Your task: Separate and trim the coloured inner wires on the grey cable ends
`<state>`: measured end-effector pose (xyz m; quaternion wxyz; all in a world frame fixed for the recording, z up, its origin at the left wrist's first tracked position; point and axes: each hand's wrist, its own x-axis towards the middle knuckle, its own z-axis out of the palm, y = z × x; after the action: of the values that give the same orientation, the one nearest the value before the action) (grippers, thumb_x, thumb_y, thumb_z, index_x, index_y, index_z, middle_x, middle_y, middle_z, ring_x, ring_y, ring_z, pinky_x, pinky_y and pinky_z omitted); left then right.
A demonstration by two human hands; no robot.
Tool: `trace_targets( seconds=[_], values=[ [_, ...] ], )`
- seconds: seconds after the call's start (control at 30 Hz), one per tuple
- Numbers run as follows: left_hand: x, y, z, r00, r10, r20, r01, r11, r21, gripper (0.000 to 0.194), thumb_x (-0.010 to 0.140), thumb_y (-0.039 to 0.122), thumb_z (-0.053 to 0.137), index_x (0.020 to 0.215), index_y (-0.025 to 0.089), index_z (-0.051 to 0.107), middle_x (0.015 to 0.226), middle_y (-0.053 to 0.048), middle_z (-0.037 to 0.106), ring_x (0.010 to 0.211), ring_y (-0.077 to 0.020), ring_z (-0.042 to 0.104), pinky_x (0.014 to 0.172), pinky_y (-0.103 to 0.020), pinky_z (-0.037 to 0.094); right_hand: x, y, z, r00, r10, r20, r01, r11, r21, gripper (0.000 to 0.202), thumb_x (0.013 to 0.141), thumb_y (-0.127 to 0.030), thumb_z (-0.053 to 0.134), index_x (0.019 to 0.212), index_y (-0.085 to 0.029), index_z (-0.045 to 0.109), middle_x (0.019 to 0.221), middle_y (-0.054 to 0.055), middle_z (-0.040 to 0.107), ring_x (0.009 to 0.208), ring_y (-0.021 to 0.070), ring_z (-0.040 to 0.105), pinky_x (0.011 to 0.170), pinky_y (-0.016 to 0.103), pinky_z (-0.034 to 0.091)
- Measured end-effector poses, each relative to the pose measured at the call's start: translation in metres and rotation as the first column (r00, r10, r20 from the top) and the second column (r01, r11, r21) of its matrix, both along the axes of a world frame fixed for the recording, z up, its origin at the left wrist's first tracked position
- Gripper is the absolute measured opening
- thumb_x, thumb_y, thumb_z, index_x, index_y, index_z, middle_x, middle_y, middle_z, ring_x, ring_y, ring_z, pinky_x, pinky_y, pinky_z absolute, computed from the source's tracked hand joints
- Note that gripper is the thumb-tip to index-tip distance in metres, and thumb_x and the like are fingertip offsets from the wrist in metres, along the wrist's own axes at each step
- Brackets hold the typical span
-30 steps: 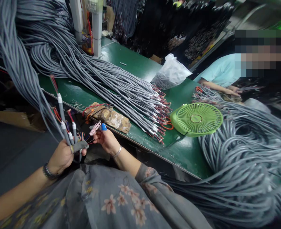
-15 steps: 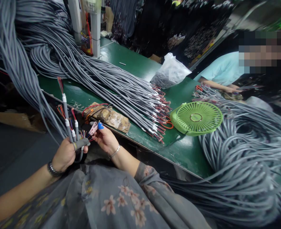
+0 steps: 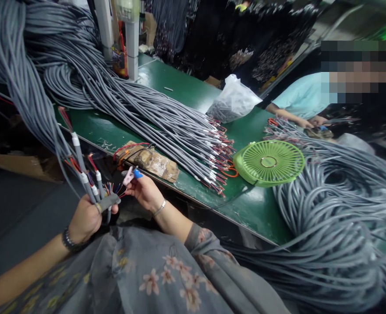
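My left hand [image 3: 90,216], with a grey cover on its thumb, is closed around several grey cables [image 3: 78,152] whose ends have white bands and bare coloured wires. Just to its right, my right hand [image 3: 143,189] pinches a small pale pink tool [image 3: 128,175] beside the fanned thin wires [image 3: 112,188] of one cable. Something blue covers the right thumb tip. Whether the fingers also hold a wire is too small to tell.
A long bundle of grey cables [image 3: 153,113] lies on the green table [image 3: 242,213]. Near the edge is a taped cardboard piece [image 3: 156,163]. Further right are a green fan [image 3: 269,162], a plastic bag [image 3: 234,100], coiled cables [image 3: 337,226] and a person's arm [image 3: 287,114].
My left hand has moved slightly left and down, and its cables have swung left. My right hand has barely shifted, and the pink tool has turned a little.
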<state>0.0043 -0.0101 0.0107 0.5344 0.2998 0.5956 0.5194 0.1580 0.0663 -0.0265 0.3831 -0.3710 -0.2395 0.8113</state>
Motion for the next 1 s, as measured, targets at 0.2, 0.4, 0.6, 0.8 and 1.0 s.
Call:
trace_targets(
  seconds=[0.2,0.4,0.6,0.8,1.0],
  values=[
    [0.005,0.003,0.001,0.998,0.045,0.042,-0.045,0.999,-0.005,0.034,0.041,0.034,0.101,0.052,0.022,0.072,0.047,-0.001,0.07,0.044,-0.0158,0.063,0.047,-0.026,0.054,-0.002,-0.003,0.0,0.999,-0.046,0.019,0.045,0.999,0.022,0.047,0.089,-0.059,0.096,0.08,-0.02,0.07,0.073,-0.002,0.065,0.064,0.0109,0.055,0.061,0.021,0.052],
    [0.006,0.008,-0.004,0.999,0.029,0.015,-0.029,1.0,-0.009,0.035,0.047,0.04,0.1,0.057,0.022,0.071,0.05,0.0,0.069,0.045,-0.016,0.064,0.047,-0.026,0.054,-0.003,-0.001,0.001,0.998,-0.05,0.042,0.05,0.999,0.008,0.049,0.087,-0.061,0.098,0.081,-0.021,0.071,0.075,-0.002,0.068,0.067,0.0116,0.057,0.063,0.021,0.054],
    [0.011,0.011,0.0,0.999,0.045,0.002,-0.045,0.998,-0.044,0.042,0.042,0.046,0.101,0.053,0.021,0.069,0.046,0.001,0.066,0.043,-0.0143,0.06,0.045,-0.025,0.051,-0.005,0.0,-0.007,0.997,-0.077,-0.016,0.077,0.997,-0.006,0.041,0.093,-0.054,0.095,0.085,-0.02,0.074,0.087,0.003,0.079,0.076,0.0146,0.068,0.072,0.025,0.058],
    [0.011,0.01,-0.001,0.998,0.066,0.008,-0.066,0.997,-0.032,0.038,0.042,0.043,0.1,0.054,0.022,0.071,0.046,0.0,0.066,0.041,-0.015,0.06,0.044,-0.026,0.051,-0.003,0.0,-0.005,0.999,-0.031,-0.013,0.031,1.0,-0.002,0.048,0.101,-0.066,0.084,0.089,-0.02,0.074,0.083,0.002,0.078,0.07,0.013,0.066,0.065,0.022,0.057],
    [0.003,0.002,-0.004,0.996,0.082,0.036,-0.084,0.996,0.032,0.029,0.046,0.035,0.097,0.055,0.024,0.071,0.047,0.001,0.067,0.043,-0.0167,0.062,0.044,-0.028,0.054,0.0,0.004,0.0,0.997,0.061,0.038,-0.061,0.998,-0.002,0.061,0.101,-0.079,0.075,0.087,-0.02,0.07,0.072,-0.001,0.069,0.061,0.0114,0.061,0.058,0.022,0.058]
  ],
)
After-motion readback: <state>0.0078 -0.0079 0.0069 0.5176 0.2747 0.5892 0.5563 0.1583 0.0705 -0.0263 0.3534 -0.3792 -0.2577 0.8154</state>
